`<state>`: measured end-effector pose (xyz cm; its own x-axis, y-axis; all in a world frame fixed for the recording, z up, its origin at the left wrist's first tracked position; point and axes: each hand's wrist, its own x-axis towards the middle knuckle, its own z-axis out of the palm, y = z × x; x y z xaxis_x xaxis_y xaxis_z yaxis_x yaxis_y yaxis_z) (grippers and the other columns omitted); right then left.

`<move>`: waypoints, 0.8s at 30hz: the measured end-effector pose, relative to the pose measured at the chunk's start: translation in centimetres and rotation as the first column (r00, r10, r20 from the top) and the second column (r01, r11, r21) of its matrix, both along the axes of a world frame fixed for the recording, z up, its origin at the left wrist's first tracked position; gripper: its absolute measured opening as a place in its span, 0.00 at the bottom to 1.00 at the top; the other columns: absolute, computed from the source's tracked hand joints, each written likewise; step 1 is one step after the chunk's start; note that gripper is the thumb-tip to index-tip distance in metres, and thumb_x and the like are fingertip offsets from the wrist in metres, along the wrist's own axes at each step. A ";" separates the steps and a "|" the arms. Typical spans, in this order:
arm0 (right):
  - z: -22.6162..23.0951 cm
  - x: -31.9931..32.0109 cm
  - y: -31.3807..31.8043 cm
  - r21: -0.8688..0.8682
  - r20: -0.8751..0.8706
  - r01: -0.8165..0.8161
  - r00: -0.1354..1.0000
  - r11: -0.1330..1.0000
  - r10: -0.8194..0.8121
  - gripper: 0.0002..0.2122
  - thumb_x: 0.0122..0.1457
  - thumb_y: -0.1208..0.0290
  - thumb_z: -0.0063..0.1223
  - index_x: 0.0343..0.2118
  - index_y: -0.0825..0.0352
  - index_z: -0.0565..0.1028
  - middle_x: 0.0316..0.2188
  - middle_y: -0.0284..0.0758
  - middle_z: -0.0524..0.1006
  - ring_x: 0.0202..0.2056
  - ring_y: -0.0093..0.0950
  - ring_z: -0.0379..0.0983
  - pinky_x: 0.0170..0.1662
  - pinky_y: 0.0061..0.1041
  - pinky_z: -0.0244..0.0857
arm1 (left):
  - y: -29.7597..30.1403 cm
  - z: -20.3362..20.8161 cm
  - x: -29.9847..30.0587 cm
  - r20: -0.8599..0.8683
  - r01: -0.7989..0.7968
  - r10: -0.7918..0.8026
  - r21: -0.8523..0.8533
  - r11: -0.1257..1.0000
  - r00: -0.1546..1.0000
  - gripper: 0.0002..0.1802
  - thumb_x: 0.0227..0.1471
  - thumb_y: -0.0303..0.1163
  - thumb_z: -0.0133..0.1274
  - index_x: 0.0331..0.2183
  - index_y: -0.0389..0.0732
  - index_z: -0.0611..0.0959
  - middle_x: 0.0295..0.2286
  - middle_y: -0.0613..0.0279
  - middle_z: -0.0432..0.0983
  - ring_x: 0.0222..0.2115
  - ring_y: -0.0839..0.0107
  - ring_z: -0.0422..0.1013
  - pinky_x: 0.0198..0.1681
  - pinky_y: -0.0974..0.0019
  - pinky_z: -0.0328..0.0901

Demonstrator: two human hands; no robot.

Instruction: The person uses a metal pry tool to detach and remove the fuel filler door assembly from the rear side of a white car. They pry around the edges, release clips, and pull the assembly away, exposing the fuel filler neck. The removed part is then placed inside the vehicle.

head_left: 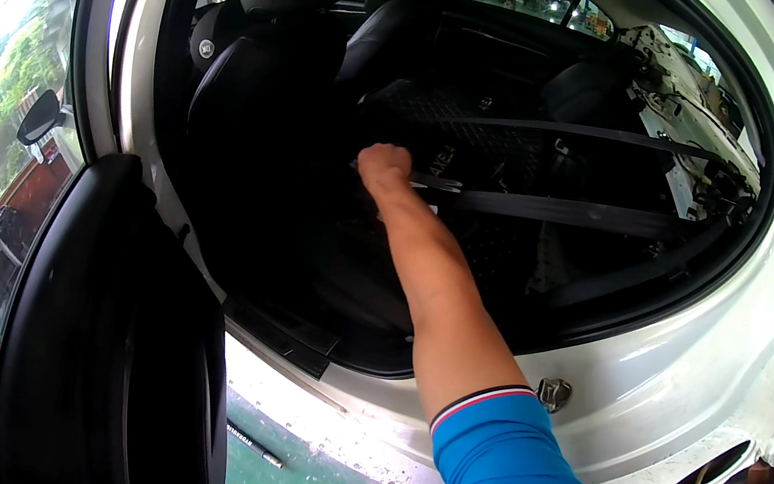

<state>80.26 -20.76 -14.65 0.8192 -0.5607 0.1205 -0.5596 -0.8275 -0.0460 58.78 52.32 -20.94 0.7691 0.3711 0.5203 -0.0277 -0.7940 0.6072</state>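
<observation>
My right arm, in a blue sleeve, reaches through the open rear doorway of a white car (628,382). My right hand (385,165) is closed in a fist above the dark rear footwell, behind the front seat (266,81). Beside the fist, on its right, shows a slim pale metallic two-pronged thing (435,183); I cannot make out whether the fingers hold it. Dark seat belts (574,213) stretch across the rear cabin near the hand. My left hand is out of the picture.
The black-trimmed door (120,331) stands swung out at the left. A metal door striker (554,394) juts from the body frame at the right. Bare panel and wiring (677,166) show at the cabin's rear. A dark rod (254,445) lies on the green floor.
</observation>
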 end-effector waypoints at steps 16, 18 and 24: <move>9.3 -4.8 12.2 0.213 0.699 -0.133 0.713 0.968 -0.055 0.10 0.59 0.69 0.54 0.41 0.67 0.80 0.39 0.44 0.81 0.42 0.40 0.81 0.43 0.40 0.75 | 0.1 -0.2 -2.3 0.031 0.014 -0.015 0.014 1.000 0.999 0.18 0.56 0.33 0.55 0.36 0.23 0.83 0.31 0.50 0.81 0.34 0.61 0.76 0.39 0.59 0.72; 9.0 -7.1 16.2 0.522 0.740 -0.346 0.638 0.780 -0.212 0.10 0.58 0.68 0.57 0.39 0.68 0.80 0.35 0.43 0.81 0.39 0.39 0.81 0.42 0.38 0.74 | 0.8 -0.3 -3.1 0.042 0.010 -0.011 0.022 1.000 0.999 0.18 0.56 0.33 0.55 0.36 0.23 0.83 0.30 0.50 0.81 0.34 0.61 0.76 0.39 0.59 0.72; -0.6 -20.0 29.5 0.692 0.721 -0.720 0.693 -0.056 0.008 0.11 0.59 0.66 0.60 0.36 0.71 0.78 0.25 0.35 0.80 0.28 0.26 0.77 0.35 0.29 0.71 | 3.6 -1.4 -7.9 0.111 -0.025 0.024 0.005 1.000 0.994 0.18 0.57 0.33 0.54 0.36 0.23 0.82 0.30 0.50 0.81 0.34 0.60 0.76 0.39 0.59 0.72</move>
